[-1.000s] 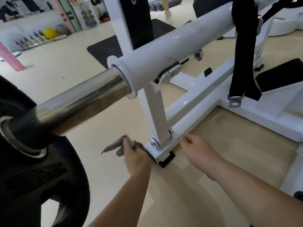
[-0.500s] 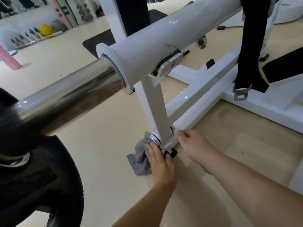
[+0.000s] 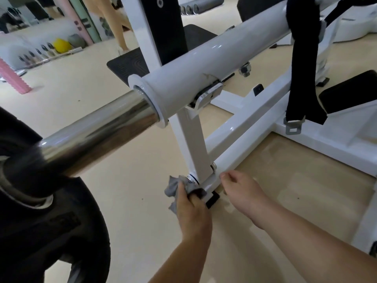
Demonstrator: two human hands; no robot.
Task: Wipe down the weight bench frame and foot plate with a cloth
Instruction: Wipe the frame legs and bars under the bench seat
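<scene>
The white bench frame (image 3: 240, 137) runs from the lower middle up to the right, with an upright post (image 3: 193, 144) pivoting at its near end. My left hand (image 3: 193, 213) grips a bunched grey cloth (image 3: 175, 188) and presses it against the pivot bolt and the frame's end. A black rubber foot (image 3: 212, 199) shows under that end. My right hand (image 3: 242, 193) rests with curled fingers on the side of the low white rail, just right of the post.
A white sleeve (image 3: 214, 64) and a chrome bar (image 3: 98, 133) cross overhead, with a black weight plate (image 3: 51, 221) at the lower left. A black strap (image 3: 304, 68) hangs at the right. Black floor mats (image 3: 126, 64) and a person's legs (image 3: 116, 21) are behind.
My left hand brought the cloth from the floor at the left onto the frame's end, and it now bunches the cloth at the pivot bolt. My right hand stayed on the rail.
</scene>
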